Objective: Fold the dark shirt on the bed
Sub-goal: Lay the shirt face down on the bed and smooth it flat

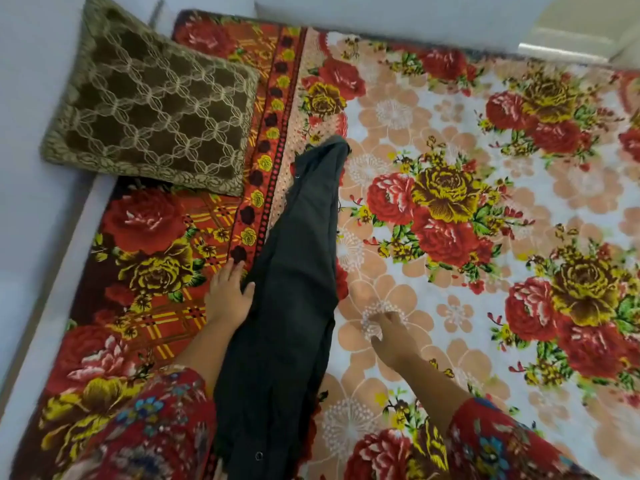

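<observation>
The dark shirt lies on the bed as a long narrow strip, running from the near edge up to a point near the middle. My left hand lies flat on the blanket at the shirt's left edge, fingers straight and thumb touching the cloth. To the right of the shirt, my right hand hovers low over the blanket, apart from the cloth, with fingers loosely bent and nothing in them.
A flowered blanket in red, yellow and white covers the bed. A brown patterned cushion leans at the far left against a pale wall. My flowered sleeves fill the lower corners.
</observation>
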